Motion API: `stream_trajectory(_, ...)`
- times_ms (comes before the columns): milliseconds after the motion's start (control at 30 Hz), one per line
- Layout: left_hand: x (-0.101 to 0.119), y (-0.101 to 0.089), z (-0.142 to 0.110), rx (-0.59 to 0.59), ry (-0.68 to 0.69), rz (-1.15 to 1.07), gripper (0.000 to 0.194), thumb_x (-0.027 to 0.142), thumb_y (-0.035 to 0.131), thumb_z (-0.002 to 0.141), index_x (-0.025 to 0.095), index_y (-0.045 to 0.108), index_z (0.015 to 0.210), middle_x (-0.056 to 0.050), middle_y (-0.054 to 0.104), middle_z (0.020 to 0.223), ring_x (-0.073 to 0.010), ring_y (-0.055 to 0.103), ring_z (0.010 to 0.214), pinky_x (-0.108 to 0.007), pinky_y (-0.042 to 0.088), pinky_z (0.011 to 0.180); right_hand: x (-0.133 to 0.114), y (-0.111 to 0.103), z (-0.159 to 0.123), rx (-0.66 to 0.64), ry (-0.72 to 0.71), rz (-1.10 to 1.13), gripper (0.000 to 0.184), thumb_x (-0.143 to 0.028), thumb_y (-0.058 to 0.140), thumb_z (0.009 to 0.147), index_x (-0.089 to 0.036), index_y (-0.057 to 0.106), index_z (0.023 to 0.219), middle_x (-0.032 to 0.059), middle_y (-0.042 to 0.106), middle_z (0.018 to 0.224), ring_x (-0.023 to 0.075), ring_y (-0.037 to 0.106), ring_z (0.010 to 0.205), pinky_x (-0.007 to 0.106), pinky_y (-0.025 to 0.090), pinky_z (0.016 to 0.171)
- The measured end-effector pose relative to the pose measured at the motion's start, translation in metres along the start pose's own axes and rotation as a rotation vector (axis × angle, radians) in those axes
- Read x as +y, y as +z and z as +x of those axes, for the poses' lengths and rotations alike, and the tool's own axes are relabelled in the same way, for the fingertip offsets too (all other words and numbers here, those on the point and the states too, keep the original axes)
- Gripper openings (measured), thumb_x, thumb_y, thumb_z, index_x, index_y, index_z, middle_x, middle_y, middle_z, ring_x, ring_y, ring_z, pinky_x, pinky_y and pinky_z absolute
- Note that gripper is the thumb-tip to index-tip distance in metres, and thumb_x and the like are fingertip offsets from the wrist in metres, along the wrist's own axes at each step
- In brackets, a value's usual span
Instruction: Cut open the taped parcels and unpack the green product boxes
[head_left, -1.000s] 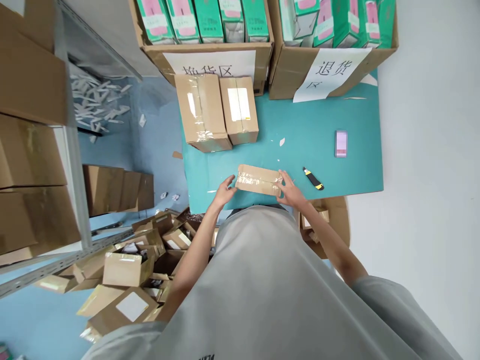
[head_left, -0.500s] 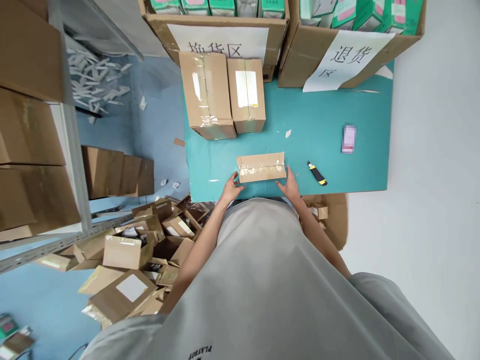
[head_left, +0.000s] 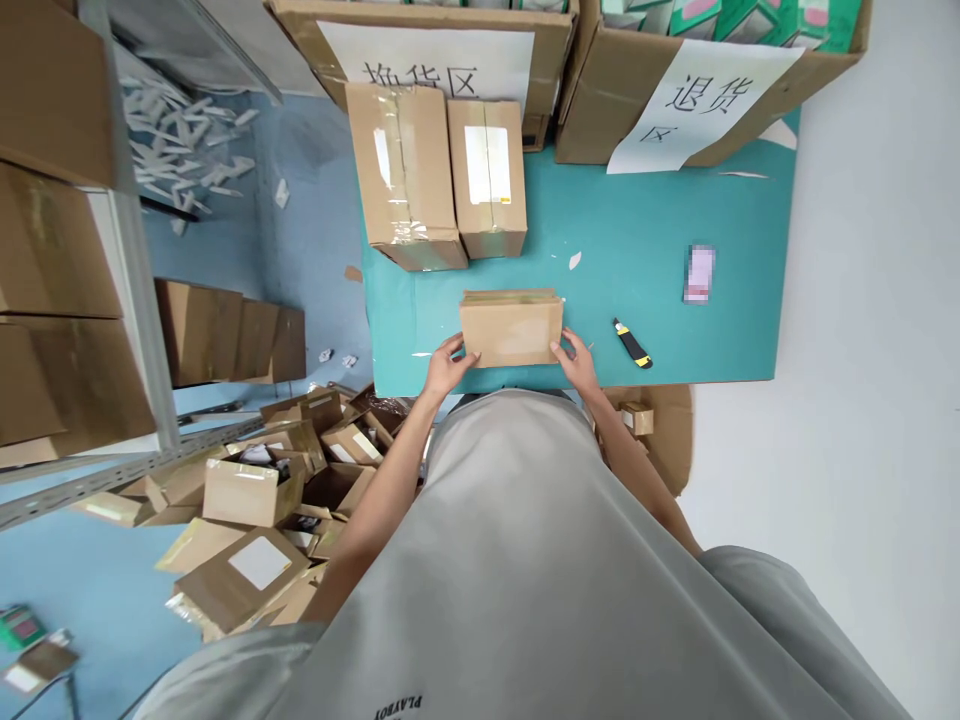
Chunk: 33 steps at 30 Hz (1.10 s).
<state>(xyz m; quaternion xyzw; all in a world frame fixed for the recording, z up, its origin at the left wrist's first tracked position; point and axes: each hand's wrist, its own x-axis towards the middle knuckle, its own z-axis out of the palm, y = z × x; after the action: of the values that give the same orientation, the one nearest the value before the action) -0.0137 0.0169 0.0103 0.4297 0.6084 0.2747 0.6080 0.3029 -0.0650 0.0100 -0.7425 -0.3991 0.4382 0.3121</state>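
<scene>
A small brown cardboard box [head_left: 512,332] is at the front of the teal table [head_left: 600,220], tilted so that a plain broad side faces me and a taped side shows along its far edge. My left hand [head_left: 448,367] grips its left end, the thumb on the near face and fingers behind. At the right end my right hand [head_left: 576,362] holds it the same way. A black and yellow utility knife [head_left: 633,344] lies to the right of my right hand. Beyond the box stand two taped cartons, a larger carton [head_left: 405,175] and a smaller carton [head_left: 489,175].
Two big open boxes with paper signs, a left box [head_left: 551,70] and a right box [head_left: 585,120], hold green packs at the back. A pinkish phone-like item [head_left: 700,274] lies on the right. Discarded cartons [head_left: 247,490] pile up on the floor at left, beside a shelf [head_left: 139,300].
Both hands have closed on the ends of the small box. It has turned from its taped side facing up to a plain side facing me.
</scene>
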Motion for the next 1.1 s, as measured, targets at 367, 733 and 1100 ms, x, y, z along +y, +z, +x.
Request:
stream_trajectory(367,-0.022,0.001,-0.004,0.068,-0.146,-0.023,0.058,0.065,0.083,0.087,0.020,0.083,0.124,-0.014,0.084,0.129,-0.0310,0.077,0.119,-0.046,0.062,0.108,-0.001,0.000,0.013,-0.048,0.023,-0.084,0.072,-0.072,0.042,0.112,-0.018,0.078,0.143,0.0162,0.076,0.153,0.0304,0.069,0.146,0.050,0.051,0.128)
stream_trajectory(733,-0.037,-0.002,-0.020,0.087,-0.198,0.067,0.048,0.029,0.083,0.076,0.015,0.080,0.121,-0.020,0.081,0.129,-0.0362,0.078,0.119,-0.058,0.057,0.118,0.010,-0.005,-0.001,-0.116,0.131,-0.030,0.052,-0.045,0.067,0.098,-0.015,0.079,0.138,0.0165,0.082,0.142,0.0310,0.077,0.135,0.054,0.057,0.123)
stream_trajectory(1100,-0.007,0.003,-0.019,0.167,-0.075,0.093,0.039,0.036,0.088,0.079,0.015,0.083,0.112,-0.015,0.083,0.117,-0.0347,0.079,0.113,-0.053,0.060,0.116,-0.028,-0.014,0.000,-0.044,0.026,-0.008,0.055,-0.067,0.076,0.096,-0.018,0.090,0.117,0.0149,0.081,0.141,0.0341,0.074,0.133,0.051,0.063,0.116)
